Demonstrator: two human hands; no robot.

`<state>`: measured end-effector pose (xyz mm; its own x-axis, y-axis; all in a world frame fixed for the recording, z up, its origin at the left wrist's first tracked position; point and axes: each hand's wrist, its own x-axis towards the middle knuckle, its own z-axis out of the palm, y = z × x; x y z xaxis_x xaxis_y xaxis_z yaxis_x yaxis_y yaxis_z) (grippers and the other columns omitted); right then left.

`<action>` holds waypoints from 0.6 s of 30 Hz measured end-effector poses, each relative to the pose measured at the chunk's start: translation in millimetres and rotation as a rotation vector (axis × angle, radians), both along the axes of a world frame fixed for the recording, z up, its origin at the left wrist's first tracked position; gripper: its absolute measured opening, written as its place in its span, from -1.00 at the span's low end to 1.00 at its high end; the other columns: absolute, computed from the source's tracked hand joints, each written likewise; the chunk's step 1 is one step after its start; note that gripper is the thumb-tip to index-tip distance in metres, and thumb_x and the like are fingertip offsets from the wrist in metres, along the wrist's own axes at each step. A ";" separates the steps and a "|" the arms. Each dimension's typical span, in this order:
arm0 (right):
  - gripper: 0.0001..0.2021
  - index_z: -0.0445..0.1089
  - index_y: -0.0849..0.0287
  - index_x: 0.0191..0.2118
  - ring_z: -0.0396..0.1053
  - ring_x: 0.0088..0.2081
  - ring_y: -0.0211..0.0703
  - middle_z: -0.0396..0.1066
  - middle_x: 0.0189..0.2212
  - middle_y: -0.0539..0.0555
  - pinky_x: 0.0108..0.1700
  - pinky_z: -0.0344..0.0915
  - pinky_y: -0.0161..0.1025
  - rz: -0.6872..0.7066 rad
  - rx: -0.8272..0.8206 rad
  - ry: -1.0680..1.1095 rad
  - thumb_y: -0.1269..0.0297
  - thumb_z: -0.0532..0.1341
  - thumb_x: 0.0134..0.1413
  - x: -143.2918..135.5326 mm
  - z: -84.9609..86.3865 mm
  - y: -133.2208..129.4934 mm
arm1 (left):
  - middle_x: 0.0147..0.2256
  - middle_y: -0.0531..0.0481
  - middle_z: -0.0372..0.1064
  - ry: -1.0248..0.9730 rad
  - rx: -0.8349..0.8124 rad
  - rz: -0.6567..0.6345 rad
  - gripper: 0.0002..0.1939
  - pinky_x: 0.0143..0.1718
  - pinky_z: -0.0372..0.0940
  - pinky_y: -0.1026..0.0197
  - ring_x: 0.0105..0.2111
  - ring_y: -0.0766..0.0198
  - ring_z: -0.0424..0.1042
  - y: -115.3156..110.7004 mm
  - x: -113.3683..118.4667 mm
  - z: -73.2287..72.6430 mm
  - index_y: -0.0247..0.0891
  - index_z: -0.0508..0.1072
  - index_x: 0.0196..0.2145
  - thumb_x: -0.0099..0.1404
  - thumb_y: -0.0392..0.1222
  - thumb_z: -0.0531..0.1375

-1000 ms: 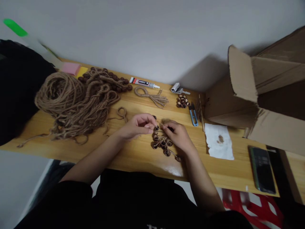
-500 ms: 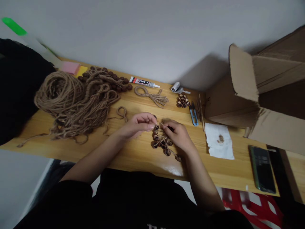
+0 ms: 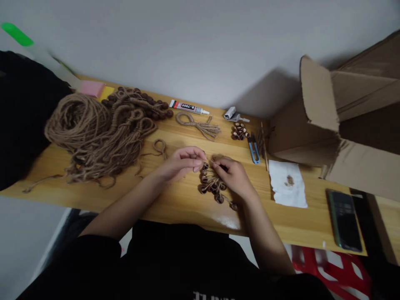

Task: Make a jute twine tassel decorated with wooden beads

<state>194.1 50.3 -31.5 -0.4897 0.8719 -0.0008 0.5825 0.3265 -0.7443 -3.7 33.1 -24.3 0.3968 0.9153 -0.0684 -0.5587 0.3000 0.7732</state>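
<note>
Near the table's front, a cluster of dark brown nutshell pieces on thin twine [image 3: 215, 186] lies between and below my hands. From the left, my left hand [image 3: 185, 163] reaches in with thumb and fingertips closed together just above the topmost shell. What sits in that pinch is too small to make out; a bit of dark shell shows behind the fingertips. My right hand [image 3: 233, 174] is closed, thumb against forefinger, on a strand of twine that points toward the left fingertips. Its palm covers part of the strands.
At left lies a big heap of jute twine [image 3: 78, 121] beside strung brown beads [image 3: 159, 109]. Behind are a glue tube [image 3: 189, 107], a looped cord [image 3: 200, 125], cut shells [image 3: 240, 131] and blue thread snips [image 3: 253, 149]. Rightward: stained tissue [image 3: 287, 191], phone [image 3: 343, 221], cardboard box [image 3: 318, 91].
Both hands stay almost in place, with only a slight shift of the left fingertips. The shell cluster lies as before.
</note>
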 end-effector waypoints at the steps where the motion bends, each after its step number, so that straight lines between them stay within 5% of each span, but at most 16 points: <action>1: -0.79 0.36 0.16 -0.45 0.39 -0.31 -0.15 0.45 -0.41 0.08 -0.21 0.23 -0.27 0.000 -0.001 -0.001 0.28 0.10 0.18 0.0 -0.2 0.0 | -0.65 0.11 0.27 0.006 0.000 -0.003 -0.82 -0.49 0.03 0.30 -0.60 0.45 0.20 0.1 -0.1 -0.3 -0.35 0.50 -0.40 0.02 -0.24 0.36; 18: -0.79 0.38 0.15 -0.44 0.40 -0.30 -0.13 0.46 -0.39 0.09 -0.22 0.24 -0.26 0.000 0.002 0.011 0.26 0.09 0.18 0.5 -0.3 -0.4 | -0.65 0.16 0.19 0.060 -0.010 0.038 -0.76 -0.48 -0.01 0.30 -0.59 0.46 0.14 0.2 -1.1 -1.7 -0.32 0.47 -0.43 -0.09 -0.25 0.40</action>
<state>194.6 49.9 -31.8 -0.4900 0.8717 0.0061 0.5739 0.3279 -0.7504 -4.8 33.3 -26.0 0.3568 0.9287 -0.1007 -0.5224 0.2877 0.8027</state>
